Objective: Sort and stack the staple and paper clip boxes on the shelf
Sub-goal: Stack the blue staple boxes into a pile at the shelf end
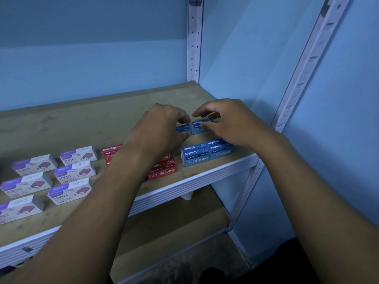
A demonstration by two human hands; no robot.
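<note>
On the wooden shelf (pixel 86 119), my left hand (pixel 162 128) grips a small blue staple box (pixel 183 128) between thumb and fingers. My right hand (pixel 229 121) pinches a second blue staple box (pixel 200 126) right beside it; the two boxes touch end to end. Nearer the front edge sits a group of blue staple boxes (pixel 206 153) packed side by side. Red staple boxes (pixel 163 170) lie left of them, partly hidden under my left forearm. Several white and purple staple boxes (pixel 73 174) stand in rows at the left.
A white metal upright (pixel 193 37) rises at the shelf's back right corner and another (pixel 307 64) at the front right. The blue wall closes the back and right side. A lower shelf (pixel 174 228) shows beneath the white front rail (pixel 196 181).
</note>
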